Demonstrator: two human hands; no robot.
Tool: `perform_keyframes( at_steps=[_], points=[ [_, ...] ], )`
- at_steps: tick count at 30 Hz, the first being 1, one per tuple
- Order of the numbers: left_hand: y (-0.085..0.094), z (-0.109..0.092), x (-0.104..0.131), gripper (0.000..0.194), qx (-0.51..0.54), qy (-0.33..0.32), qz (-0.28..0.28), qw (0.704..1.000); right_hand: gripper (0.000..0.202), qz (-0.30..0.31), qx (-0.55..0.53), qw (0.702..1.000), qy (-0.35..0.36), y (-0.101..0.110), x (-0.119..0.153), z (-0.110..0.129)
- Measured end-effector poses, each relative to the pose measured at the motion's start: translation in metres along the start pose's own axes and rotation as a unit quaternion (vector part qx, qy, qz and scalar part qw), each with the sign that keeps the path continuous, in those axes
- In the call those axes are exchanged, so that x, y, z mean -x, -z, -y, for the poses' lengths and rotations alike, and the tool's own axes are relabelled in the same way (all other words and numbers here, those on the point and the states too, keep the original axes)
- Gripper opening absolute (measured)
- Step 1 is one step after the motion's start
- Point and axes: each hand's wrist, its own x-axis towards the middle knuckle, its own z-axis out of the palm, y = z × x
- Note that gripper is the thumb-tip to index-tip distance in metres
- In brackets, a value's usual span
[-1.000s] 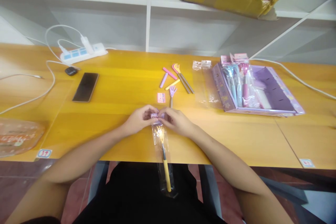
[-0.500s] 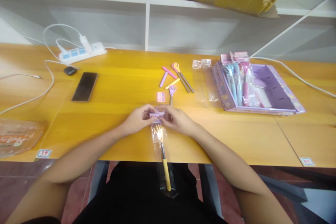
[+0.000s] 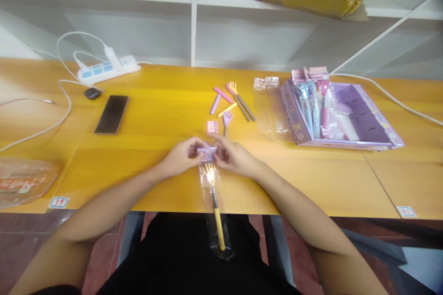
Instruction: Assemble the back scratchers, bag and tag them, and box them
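Observation:
A purple header card (image 3: 206, 154) sits at the top of a clear plastic bag (image 3: 203, 189). Inside the bag is a yellow back scratcher (image 3: 218, 221), its handle hanging past the table edge over my lap. My left hand (image 3: 183, 156) pinches the card's left end. At the right end, my right hand (image 3: 237, 159) grips the card with its thumb low and a finger stretched out above. Just beyond my hands are a purple back scratcher head (image 3: 227, 118) on a metal rod, partly hidden by my right hand, and a small pink card (image 3: 212, 127).
Loose handles (image 3: 217, 103) and rods with claw heads (image 3: 242, 101) lie further back. Empty clear bags (image 3: 273, 110) are beside a purple display box (image 3: 370, 115) holding bagged scratchers. On the left are a phone (image 3: 111, 114) and a power strip (image 3: 109, 70).
My right thumb has shifted slightly right along the card, and a right finger has lifted a little. The card and bagged scratcher stay nearly in place.

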Motion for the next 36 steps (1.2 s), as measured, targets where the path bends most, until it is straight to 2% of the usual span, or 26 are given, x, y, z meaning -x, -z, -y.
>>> perform_keyframes(
  at_steps=[5,9,16,19,22,25,28,31,33,36],
  points=[
    [0.000,-0.005,0.002,0.031,-0.001,-0.008,0.021,1.000,0.083,0.005,-0.050,0.999,-0.004,0.000,0.000,-0.001],
    [-0.003,-0.007,0.007,0.049,-0.011,0.022,0.054,0.998,0.089,0.000,-0.119,0.992,-0.029,0.000,0.000,0.001],
    [-0.007,-0.009,0.005,0.054,0.069,0.076,0.046,0.994,0.068,-0.001,-0.196,0.980,-0.040,0.005,0.000,0.000],
    [-0.001,-0.016,0.002,0.061,0.100,0.063,0.015,0.993,0.055,0.007,-0.243,0.968,-0.056,0.009,-0.001,-0.002],
    [0.005,-0.019,0.001,0.065,0.102,0.019,-0.056,0.993,0.038,0.084,-0.314,0.941,-0.090,0.014,-0.004,0.003],
    [0.009,-0.017,0.000,0.061,0.102,-0.016,-0.141,0.985,0.042,0.182,-0.340,0.915,-0.121,0.017,-0.007,0.009],
    [0.009,-0.015,-0.002,0.053,0.124,-0.034,-0.171,0.977,0.043,0.211,-0.314,0.916,-0.135,0.018,-0.009,0.012],
    [0.006,-0.020,-0.004,0.051,0.162,-0.063,-0.160,0.972,0.044,0.187,-0.294,0.927,-0.137,0.022,-0.010,0.014],
    [0.006,-0.025,-0.004,0.048,0.192,-0.083,-0.133,0.969,0.044,0.146,-0.277,0.941,-0.132,0.035,-0.013,0.015],
    [0.008,-0.028,-0.005,0.040,0.208,-0.078,-0.100,0.970,0.040,0.011,-0.177,0.976,-0.123,0.074,-0.015,0.017]
  ],
)
